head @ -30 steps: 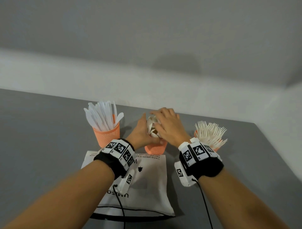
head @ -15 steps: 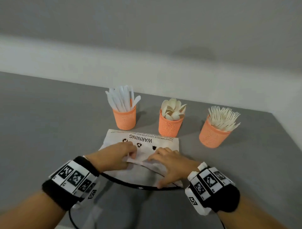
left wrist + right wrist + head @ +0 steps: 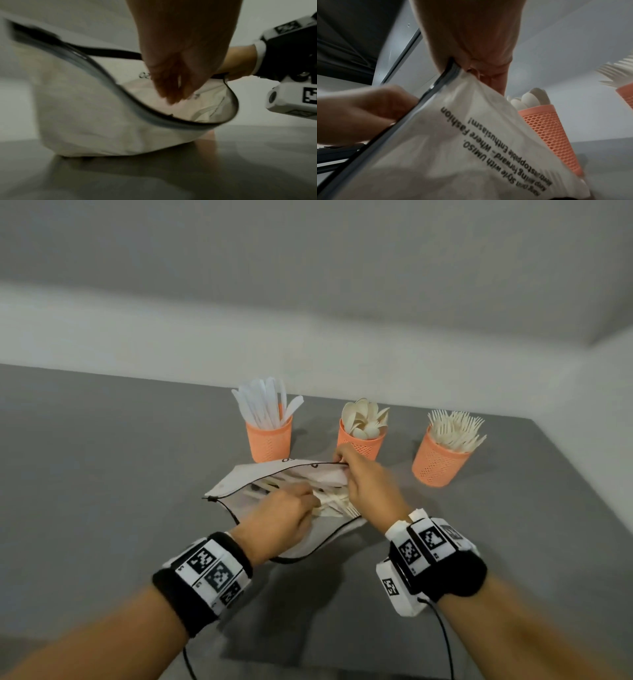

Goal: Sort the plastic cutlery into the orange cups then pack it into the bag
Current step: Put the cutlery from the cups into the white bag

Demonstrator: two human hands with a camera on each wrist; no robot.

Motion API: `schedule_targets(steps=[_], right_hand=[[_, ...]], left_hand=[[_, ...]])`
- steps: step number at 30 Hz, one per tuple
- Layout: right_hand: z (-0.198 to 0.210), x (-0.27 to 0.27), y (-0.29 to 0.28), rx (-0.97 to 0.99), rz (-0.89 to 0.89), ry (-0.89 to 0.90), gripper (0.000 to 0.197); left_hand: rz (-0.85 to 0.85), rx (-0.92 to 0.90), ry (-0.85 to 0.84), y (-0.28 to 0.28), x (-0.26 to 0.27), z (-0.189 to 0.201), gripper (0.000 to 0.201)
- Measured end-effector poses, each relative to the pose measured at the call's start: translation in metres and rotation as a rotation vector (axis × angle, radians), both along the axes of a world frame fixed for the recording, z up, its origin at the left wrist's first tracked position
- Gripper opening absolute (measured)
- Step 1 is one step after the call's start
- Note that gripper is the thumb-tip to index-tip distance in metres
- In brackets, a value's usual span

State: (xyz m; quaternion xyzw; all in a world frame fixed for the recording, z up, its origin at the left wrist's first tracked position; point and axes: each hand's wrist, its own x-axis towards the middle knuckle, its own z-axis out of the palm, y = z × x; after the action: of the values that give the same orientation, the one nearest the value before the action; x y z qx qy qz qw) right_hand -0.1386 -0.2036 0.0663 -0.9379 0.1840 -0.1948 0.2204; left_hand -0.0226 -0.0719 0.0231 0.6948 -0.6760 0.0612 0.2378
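Three orange mesh cups stand in a row on the grey table: knives [image 3: 269, 436] on the left, spoons [image 3: 361, 440] in the middle, forks [image 3: 442, 462] on the right. In front of them lies the white bag [image 3: 239, 479] with a black zip edge, its mouth held wide. My right hand [image 3: 341, 459] pinches the upper zip edge and lifts it, just before the spoon cup. My left hand [image 3: 308, 502] reaches into the mouth with its fingers [image 3: 171, 94] pointing down and nothing plainly held. Pale cutlery [image 3: 334, 502] lies inside the bag.
The grey table [image 3: 102, 474] ends at a pale wall behind the cups. A black cable [image 3: 445, 642] hangs from my right wrist unit. The spoon cup [image 3: 544, 128] stands close behind the lifted bag flap [image 3: 453, 148].
A second ago both hands were at the spoon cup; then they dropped onto the flat bag. Now the bag's mouth is pulled wide, the right hand lifting its edge and the left hand inside.
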Motion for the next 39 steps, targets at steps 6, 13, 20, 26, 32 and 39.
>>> schedule_targets(steps=[6, 13, 20, 26, 32, 39], right_hand=[[0.012, -0.001, 0.020, -0.001, 0.055, 0.062, 0.026], [0.014, -0.008, 0.008, 0.001, -0.004, 0.085, 0.026], [0.008, -0.013, -0.002, 0.012, -0.009, 0.096, 0.030], [0.005, -0.012, 0.001, -0.002, 0.030, 0.120, 0.025], [0.006, -0.013, 0.004, 0.026, 0.044, 0.104, 0.026], [0.001, -0.014, 0.004, 0.011, 0.015, 0.122, 0.034]], left_hand=[[0.262, 0.543, -0.112, -0.047, -0.003, -0.012, 0.036], [0.216, 0.458, 0.064, -0.049, 0.011, -0.012, 0.016], [0.440, 0.378, 0.001, -0.025, 0.046, -0.023, 0.036], [0.345, 0.591, -0.181, -0.022, 0.052, -0.010, 0.052], [0.341, 0.746, -0.359, -0.035, 0.035, -0.006, 0.031], [0.314, 0.711, -0.177, -0.035, 0.021, -0.025, 0.053]])
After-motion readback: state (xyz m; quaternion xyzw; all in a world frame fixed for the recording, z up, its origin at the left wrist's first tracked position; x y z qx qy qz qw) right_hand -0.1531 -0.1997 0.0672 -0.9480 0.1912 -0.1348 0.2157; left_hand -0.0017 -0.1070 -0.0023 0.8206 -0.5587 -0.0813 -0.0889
